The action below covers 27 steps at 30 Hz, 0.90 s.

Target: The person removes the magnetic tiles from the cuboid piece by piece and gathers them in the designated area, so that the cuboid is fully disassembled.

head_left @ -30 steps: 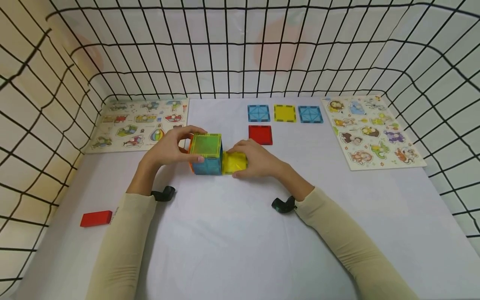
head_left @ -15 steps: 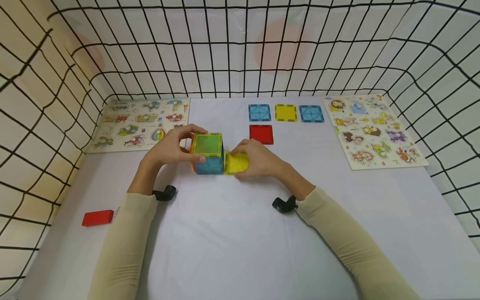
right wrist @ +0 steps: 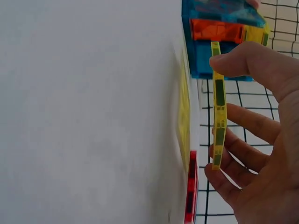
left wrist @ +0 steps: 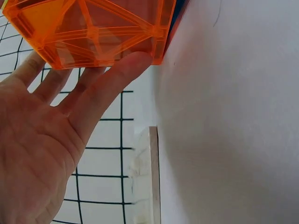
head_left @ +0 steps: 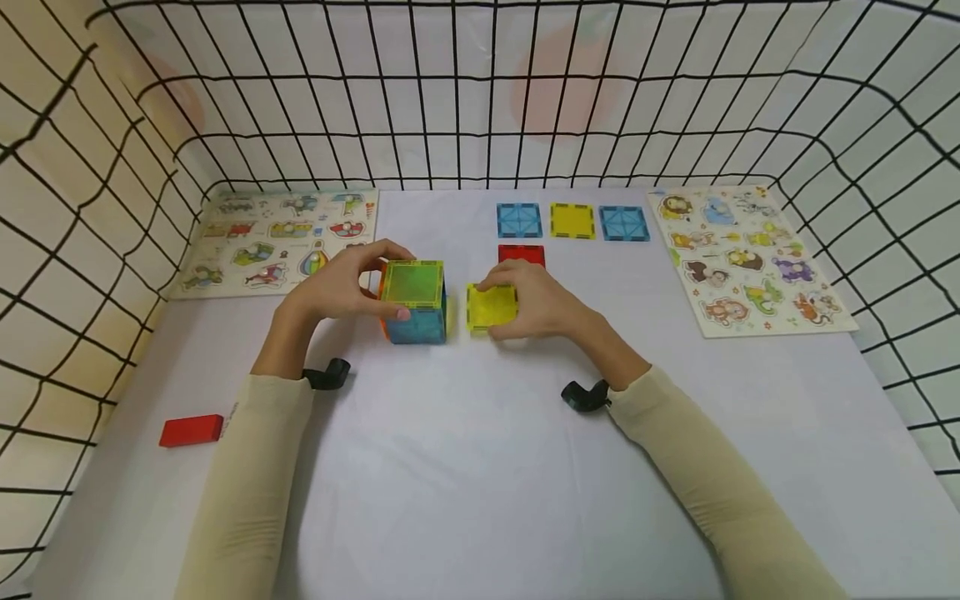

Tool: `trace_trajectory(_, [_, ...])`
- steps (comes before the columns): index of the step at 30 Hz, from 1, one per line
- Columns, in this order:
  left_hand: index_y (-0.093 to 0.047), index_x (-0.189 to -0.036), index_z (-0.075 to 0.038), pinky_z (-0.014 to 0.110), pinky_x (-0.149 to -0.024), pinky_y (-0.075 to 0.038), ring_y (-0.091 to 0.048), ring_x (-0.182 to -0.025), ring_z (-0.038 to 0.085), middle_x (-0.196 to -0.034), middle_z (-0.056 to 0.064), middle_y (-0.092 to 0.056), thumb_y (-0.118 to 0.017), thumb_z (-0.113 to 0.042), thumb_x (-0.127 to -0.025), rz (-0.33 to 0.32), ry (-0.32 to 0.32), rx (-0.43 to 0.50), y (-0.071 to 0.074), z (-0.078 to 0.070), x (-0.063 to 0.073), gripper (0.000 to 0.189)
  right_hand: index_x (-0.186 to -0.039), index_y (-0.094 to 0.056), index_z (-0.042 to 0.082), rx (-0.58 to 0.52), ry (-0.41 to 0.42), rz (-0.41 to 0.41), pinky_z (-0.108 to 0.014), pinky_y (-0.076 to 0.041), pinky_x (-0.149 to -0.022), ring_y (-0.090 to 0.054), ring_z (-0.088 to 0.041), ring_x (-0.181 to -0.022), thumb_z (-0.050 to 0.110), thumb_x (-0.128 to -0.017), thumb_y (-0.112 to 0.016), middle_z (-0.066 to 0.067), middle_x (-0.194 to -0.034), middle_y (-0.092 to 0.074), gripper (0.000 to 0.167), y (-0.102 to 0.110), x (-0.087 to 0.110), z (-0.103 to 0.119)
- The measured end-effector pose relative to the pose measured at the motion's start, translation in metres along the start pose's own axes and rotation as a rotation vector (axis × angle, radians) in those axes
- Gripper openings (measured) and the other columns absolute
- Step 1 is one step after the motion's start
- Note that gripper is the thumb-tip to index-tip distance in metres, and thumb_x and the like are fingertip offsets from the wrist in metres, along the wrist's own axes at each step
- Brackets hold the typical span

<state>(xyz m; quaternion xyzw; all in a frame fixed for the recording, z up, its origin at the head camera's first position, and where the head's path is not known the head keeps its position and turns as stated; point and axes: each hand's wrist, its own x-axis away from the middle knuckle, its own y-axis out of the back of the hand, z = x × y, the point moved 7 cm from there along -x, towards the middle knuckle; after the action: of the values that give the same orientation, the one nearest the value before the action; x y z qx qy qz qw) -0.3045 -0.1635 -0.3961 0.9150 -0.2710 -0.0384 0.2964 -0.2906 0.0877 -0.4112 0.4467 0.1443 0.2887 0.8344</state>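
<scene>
In the head view, a cube of translucent magnetic tiles (head_left: 414, 304) stands on the white cloth left of centre, yellow on top and blue in front. My left hand (head_left: 341, 283) grips it from the left, thumb at the front and fingers behind; the left wrist view shows its orange side (left wrist: 93, 32). Through the cube's right side (right wrist: 217, 30), the right wrist view looks in at an orange wall. My right hand (head_left: 543, 302) pinches a yellow square magnetic tile (right wrist: 219, 105) by its edges, lifted off the cloth, with a gap between it and the cube.
Two blue tiles (head_left: 519, 221) (head_left: 623, 223) and a yellow one (head_left: 572, 221) lie in a row at the back, a red tile (head_left: 521, 255) before them. Picture boards (head_left: 281, 242) (head_left: 750, 262) flank them. A red block (head_left: 191, 431) lies front left; black wire mesh (head_left: 487, 92) surrounds the table.
My right hand has lifted the yellow tile off the cloth and drawn it right, away from the cube. My left hand keeps its grip on the cube.
</scene>
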Motion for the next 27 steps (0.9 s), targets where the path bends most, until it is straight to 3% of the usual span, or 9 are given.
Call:
trace_trajectory(8, [-0.058, -0.135, -0.026, 0.050, -0.090, -0.060, -0.049, -0.131, 0.028, -0.141, -0.006, -0.055, -0.094, -0.030, -0.075, -0.010, 0.009, 0.019, 0.000, 0.001, 0.006, 0.070, -0.127, -0.073, 0.017, 0.017, -0.033, -0.041, -0.050, -0.046, -0.113, -0.051, -0.026, -0.132, 0.032, -0.076, -0.083, -0.005, -0.139, -0.062, 0.055, 0.017, 0.016, -0.016])
trace_trajectory(27, [-0.059, -0.133, -0.026, 0.049, -0.089, -0.060, -0.048, -0.132, 0.030, -0.139, -0.006, -0.055, -0.095, -0.031, -0.073, -0.013, -0.002, 0.028, -0.002, 0.000, 0.002, 0.069, -0.129, -0.072, 0.021, 0.017, -0.145, -0.099, -0.061, -0.035, -0.119, -0.041, -0.030, -0.143, 0.027, -0.080, -0.085, -0.006, -0.146, -0.058, 0.052, 0.053, 0.039, -0.066])
